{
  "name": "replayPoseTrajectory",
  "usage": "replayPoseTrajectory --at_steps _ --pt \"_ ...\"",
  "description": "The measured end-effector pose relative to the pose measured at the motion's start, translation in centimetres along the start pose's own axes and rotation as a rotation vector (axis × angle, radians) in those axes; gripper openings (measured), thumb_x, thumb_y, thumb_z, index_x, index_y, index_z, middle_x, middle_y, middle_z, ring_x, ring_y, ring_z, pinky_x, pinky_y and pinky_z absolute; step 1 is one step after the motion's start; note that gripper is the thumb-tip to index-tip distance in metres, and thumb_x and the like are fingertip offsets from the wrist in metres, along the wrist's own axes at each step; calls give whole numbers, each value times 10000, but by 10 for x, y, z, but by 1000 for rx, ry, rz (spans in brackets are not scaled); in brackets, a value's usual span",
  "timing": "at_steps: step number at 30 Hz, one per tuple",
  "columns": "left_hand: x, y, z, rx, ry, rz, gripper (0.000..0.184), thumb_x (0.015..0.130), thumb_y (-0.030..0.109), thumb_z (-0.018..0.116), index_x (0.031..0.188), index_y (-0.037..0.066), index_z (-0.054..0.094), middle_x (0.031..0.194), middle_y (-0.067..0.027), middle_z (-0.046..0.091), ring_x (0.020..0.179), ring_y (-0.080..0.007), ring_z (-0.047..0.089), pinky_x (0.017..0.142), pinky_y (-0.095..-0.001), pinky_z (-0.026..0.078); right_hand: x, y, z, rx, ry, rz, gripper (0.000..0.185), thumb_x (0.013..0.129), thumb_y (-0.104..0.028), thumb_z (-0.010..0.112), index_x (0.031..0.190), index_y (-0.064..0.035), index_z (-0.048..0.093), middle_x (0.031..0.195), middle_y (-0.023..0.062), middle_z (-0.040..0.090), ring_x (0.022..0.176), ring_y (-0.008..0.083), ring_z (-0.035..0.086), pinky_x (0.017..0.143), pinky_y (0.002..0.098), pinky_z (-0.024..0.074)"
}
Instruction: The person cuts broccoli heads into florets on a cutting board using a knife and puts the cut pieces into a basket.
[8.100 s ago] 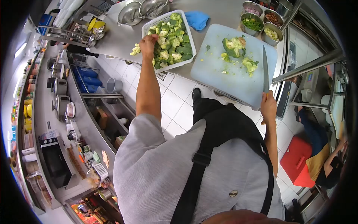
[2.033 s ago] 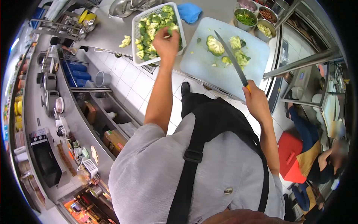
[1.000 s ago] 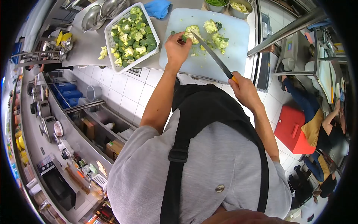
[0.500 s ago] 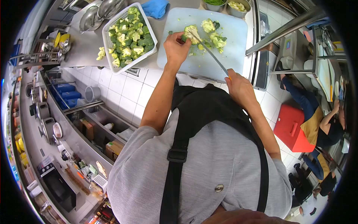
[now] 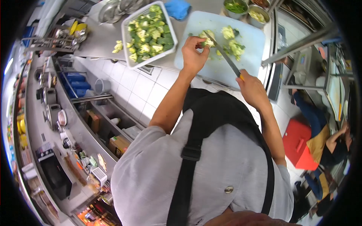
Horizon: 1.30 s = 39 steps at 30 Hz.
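My left hand [image 5: 195, 54] pinches a piece of broccoli [image 5: 207, 36] at its lower left side, over the pale cutting board [image 5: 252, 41]. In my right hand [image 5: 253, 89] is a knife [image 5: 228, 59] with a yellow handle, its blade pointing up and left so that the tip lies on the broccoli piece. More cut broccoli [image 5: 236, 49] lies on the board to the right of the blade, with small crumbs around it. Left of the board, a white plastic basket [image 5: 174, 32] holds many broccoli florets [image 5: 151, 34].
A blue cloth [image 5: 177, 9] lies behind the basket. Metal bowls [image 5: 109, 12] stand at the back left; a container of chopped greens [image 5: 235, 6] is behind the board. Loose florets [image 5: 117, 46] lie beside the basket. At right are a red box [image 5: 299, 145] and another person [image 5: 332, 145].
The whole view has shifted, so the board and basket appear further right and slightly lower. My left hand still holds the broccoli piece, and the knife remains against it.
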State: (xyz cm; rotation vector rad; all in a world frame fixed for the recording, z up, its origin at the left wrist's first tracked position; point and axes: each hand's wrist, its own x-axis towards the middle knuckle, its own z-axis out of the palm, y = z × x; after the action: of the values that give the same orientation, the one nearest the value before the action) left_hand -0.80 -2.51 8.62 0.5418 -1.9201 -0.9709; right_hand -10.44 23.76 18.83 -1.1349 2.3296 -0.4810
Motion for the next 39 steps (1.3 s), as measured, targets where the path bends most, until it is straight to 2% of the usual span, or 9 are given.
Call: replayPoseTrajectory --at_steps 3,7,14,19,22,24,26,29,39 --pt "33 -5 -45 44 242 -8 249 858 -20 797 1095 11 725 965 -66 707 814 -123 692 676 -255 563 -11 -1 -13 108 68 15 305 1078 -248 568 1247 6 566 935 314 700 935 507 679 821 584 500" --pt "96 -67 -138 461 401 -6 361 829 104 828 1165 26 720 963 -147 637 843 -290 677 751 -416 564 -16 7 -18 212 154 59 277 1086 -251 571 1209 -2 565 807 285 668 812 491 676 724 549 485" --pt "146 -139 -164 721 15 -145 622 850 190 824 1443 117 652 1153 -283 675 1090 -473 658 975 -510 538 -7 13 -6 277 167 39 284 1090 -259 570 1202 2 569 708 251 634 682 452 664 649 508 477" --pt "174 -123 -139 740 180 83 549 866 185 814 1393 95 689 1005 -291 746 949 -438 738 860 -504 586 -10 19 3 292 165 62 294 1087 -252 580 1224 8 583 731 254 648 694 449 670 658 511 481" --pt "152 -69 -97 238 -146 -102 579 870 296 827 1372 46 682 1177 -290 736 1049 -458 725 937 -506 572 -13 28 7 296 185 77 297 1083 -257 586 1223 4 587 746 250 658 705 450 669 666 523 481" --pt "117 -23 -64 265 -536 -132 630 880 340 834 1382 4 657 1241 -297 712 1107 -434 713 957 -488 568 -14 32 10 287 192 97 299 1082 -262 588 1226 0 587 755 250 662 708 450 668 671 529 481" --pt "76 -18 -25 518 -598 -60 666 873 333 839 1420 20 624 1271 -304 691 1154 -422 695 984 -469 557 -14 33 10 276 152 120 307 1081 -276 586 1225 -5 586 773 249 667 728 445 670 685 530 483" --pt "39 -28 3 478 -565 -234 729 797 294 858 1430 48 594 1331 -318 629 1173 -463 651 996 -477 540 -17 34 10 288 139 135 307 1082 -281 581 1220 -7 585 775 247 666 736 444 670 688 528 482" --pt "-1 -6 4 403 -299 130 728 769 174 876 1439 64 610 1268 -233 662 1278 -398 542 1094 -515 435 -20 41 23 346 92 57 236 1072 -217 566 1105 16 548 815 292 657 818 502 653 737 554 472"
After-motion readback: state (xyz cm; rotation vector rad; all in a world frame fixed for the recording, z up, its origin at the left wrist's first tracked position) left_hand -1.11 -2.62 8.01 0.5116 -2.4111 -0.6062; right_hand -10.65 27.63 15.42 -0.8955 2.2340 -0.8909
